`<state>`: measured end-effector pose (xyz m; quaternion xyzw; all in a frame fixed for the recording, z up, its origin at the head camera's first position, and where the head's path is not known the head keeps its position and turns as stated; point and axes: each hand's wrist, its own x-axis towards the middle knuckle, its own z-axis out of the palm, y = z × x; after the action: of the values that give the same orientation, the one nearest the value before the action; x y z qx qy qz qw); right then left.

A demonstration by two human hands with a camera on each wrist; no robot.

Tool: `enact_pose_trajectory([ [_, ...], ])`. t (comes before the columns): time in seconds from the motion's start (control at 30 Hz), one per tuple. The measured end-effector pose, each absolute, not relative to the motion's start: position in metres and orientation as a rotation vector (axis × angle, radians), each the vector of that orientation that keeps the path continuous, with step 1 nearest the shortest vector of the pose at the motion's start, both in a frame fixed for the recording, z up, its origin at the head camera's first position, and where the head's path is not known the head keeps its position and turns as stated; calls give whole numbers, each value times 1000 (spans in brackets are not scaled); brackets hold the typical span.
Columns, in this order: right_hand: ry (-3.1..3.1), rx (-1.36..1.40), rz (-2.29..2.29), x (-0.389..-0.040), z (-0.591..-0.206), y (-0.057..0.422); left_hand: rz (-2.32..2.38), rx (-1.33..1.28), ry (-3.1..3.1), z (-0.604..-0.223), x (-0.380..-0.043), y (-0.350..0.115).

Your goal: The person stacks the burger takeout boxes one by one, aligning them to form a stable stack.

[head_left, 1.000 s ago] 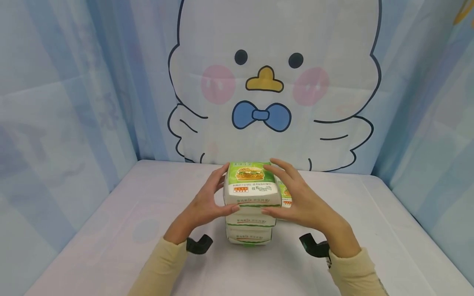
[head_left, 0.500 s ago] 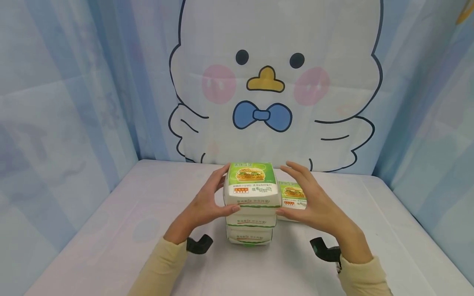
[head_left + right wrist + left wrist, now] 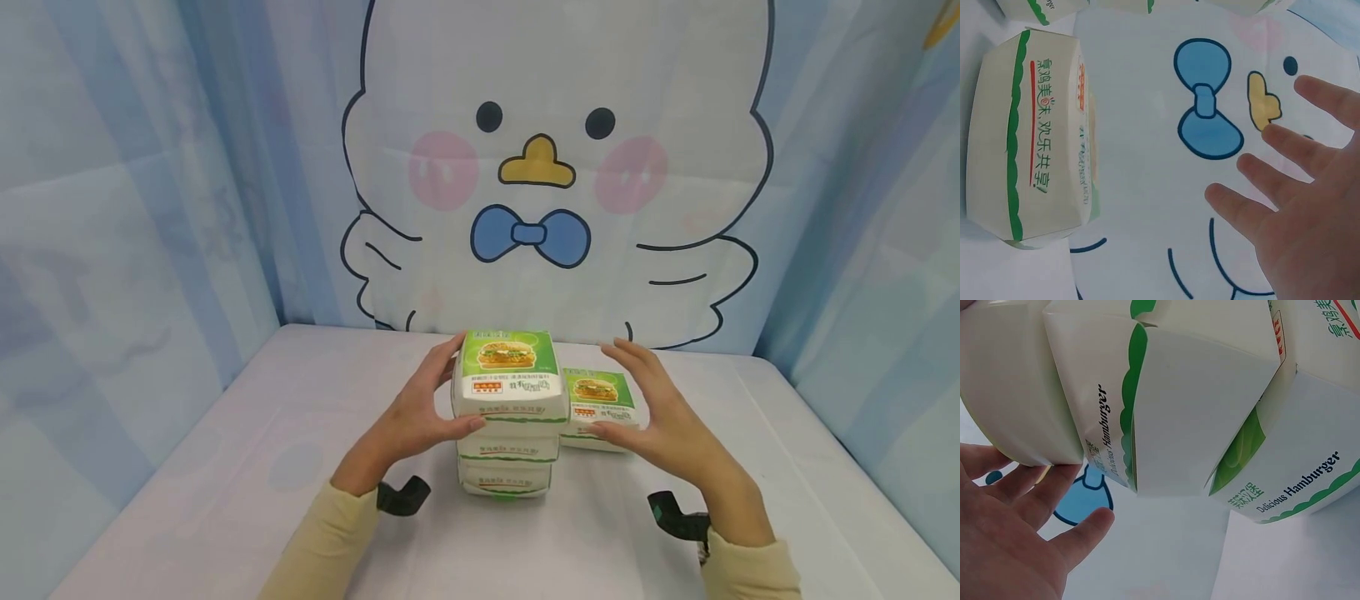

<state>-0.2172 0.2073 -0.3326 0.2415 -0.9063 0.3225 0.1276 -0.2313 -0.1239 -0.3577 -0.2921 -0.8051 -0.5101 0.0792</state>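
The left hand grips the top carton; the right hand is spread wide. We judge the carton light, crushable, best held by opposite sides.

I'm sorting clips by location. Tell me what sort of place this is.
Probably a staged filming booth: a stack of burger boxes on a pale table, pastel curtains at its sides, and a big cartoon bird as backdrop.

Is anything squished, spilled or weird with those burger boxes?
Nothing looks spilled or squished. The odd one out is the single hamburger box, because it sits to the right instead of on the stack of three hamburger boxes.
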Motion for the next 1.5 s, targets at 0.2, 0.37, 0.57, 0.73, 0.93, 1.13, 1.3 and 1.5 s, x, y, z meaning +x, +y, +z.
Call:
enact_pose_trajectory([
  [0.2,-2671,649,898,-221,-340,212,-1540,-871,-2409,-358,-231,-124],
  [0.37,-2711,596,898,-226,-345,217,-1543,-880,-2406,-356,-229,-124],
  [0.57,-2738,558,925,-233,-355,222,-1537,-889,-2408,-355,-229,-123],
  [0.73,-2776,518,946,-238,-364,224,-1540,-890,-2408,-356,-229,-123],
  [0.93,-2813,489,973,-243,-372,224,-1525,-881,-2417,-357,-229,-124],
  [1.13,-2846,456,965,-246,-378,222,-1528,-888,-2414,-355,-229,-124],
  [1.3,-2870,436,963,-248,-384,221,-1530,-901,-2410,-355,-229,-124],
  [1.5,-2890,458,946,-249,-388,221,-1521,-889,-2418,-354,-229,-124],
])
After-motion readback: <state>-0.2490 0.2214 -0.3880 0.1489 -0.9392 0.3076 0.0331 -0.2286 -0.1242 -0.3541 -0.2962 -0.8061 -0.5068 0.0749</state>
